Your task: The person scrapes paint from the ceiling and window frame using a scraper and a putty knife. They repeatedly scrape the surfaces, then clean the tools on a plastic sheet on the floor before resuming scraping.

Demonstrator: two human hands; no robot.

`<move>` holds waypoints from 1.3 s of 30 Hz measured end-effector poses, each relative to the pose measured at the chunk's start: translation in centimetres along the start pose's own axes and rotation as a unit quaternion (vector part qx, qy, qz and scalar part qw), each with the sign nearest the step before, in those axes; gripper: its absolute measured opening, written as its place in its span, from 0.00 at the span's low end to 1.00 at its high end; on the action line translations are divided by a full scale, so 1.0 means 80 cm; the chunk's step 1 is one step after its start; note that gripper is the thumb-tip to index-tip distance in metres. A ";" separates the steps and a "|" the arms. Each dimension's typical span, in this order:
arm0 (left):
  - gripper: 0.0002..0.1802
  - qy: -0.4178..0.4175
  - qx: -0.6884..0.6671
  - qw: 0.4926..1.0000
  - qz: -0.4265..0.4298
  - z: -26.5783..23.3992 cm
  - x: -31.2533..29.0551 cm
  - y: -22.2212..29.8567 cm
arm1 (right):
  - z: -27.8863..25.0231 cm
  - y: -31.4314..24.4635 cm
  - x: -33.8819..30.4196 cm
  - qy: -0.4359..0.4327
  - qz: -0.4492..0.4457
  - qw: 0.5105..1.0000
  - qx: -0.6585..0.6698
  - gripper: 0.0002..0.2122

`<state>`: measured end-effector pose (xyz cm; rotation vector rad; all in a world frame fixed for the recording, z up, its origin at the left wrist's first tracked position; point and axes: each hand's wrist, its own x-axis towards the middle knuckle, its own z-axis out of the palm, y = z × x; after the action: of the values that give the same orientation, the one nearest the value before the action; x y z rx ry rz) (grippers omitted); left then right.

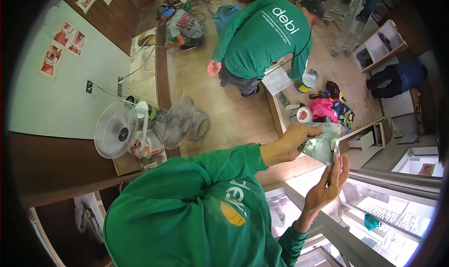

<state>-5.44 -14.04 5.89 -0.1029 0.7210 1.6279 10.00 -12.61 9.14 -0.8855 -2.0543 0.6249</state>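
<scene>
My left hand (297,141) grips one side of a flat, greyish square plate (319,147), its thumb lying over the top face. The plate's surface looks smeared and shiny. At the plate's opposite edge my right hand (327,182) is closed, fingers pointing up, on a thin narrow blade-like tool (336,150). A small whitish dab shows where tool and plate meet. How much of the tool lies inside the fingers is hidden. Both arms wear green sleeves.
Ahead, a person in green (262,37) bends over a bucket (306,81); others crouch at far left and right. Two fans (116,129) stand left. Beyond my hands are a tub (304,114), a pink bag (323,109) and a stepladder (348,23). Window frames (383,211) lie right.
</scene>
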 end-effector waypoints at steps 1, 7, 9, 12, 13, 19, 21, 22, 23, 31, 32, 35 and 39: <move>0.13 0.009 0.002 1.000 -0.011 0.003 -0.002 0.004 | -0.004 0.005 -0.002 -0.001 0.010 1.000 -0.013 0.14; 0.12 -0.024 -0.049 0.998 -0.036 -0.008 0.006 0.005 | -0.027 0.053 -0.029 -0.098 0.078 0.992 -0.018 0.13; 0.15 -0.061 -0.011 0.998 0.005 -0.007 0.012 0.004 | -0.025 0.067 -0.049 -0.129 0.119 0.983 -0.047 0.12; 0.16 -0.074 -0.002 0.997 0.025 0.000 0.005 0.010 | -0.021 0.110 -0.083 -0.079 0.172 0.982 0.019 0.13; 0.17 -0.052 0.006 0.998 0.023 -0.003 0.009 0.007 | -0.019 0.121 -0.090 -0.055 0.179 0.981 0.041 0.13; 0.22 -0.059 -0.008 0.996 -0.059 -0.021 0.021 -0.027 | -0.015 0.123 -0.109 0.036 0.297 0.945 0.134 0.13; 0.22 -0.073 0.032 0.994 -0.072 -0.027 0.020 -0.038 | -0.016 0.133 -0.118 0.030 0.283 0.951 0.124 0.13; 0.19 -0.078 0.042 0.992 -0.093 -0.031 0.026 -0.046 | -0.019 0.136 -0.122 0.035 0.292 0.948 0.123 0.14; 0.18 -0.077 0.032 0.991 -0.106 -0.031 0.027 -0.050 | -0.021 0.140 -0.127 0.040 0.302 0.945 0.121 0.14; 0.16 -0.095 -0.050 0.981 -0.162 -0.033 0.040 -0.047 | -0.019 0.173 -0.155 0.060 0.370 0.921 0.108 0.14; 0.17 -0.092 -0.047 0.982 -0.158 -0.035 0.049 -0.055 | -0.022 0.185 -0.163 0.071 0.374 0.917 0.117 0.14; 0.17 -0.089 -0.055 0.977 -0.187 -0.043 0.081 -0.076 | -0.027 0.186 -0.162 0.065 0.412 0.903 0.106 0.14; 0.18 -0.044 0.012 0.985 -0.169 -0.024 0.103 -0.076 | -0.017 0.202 -0.162 0.057 0.443 0.887 0.120 0.14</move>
<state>-2.18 -7.77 -1.80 -0.1272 0.6183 1.2912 22.80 -12.13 -7.19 -1.6599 -1.3386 1.2352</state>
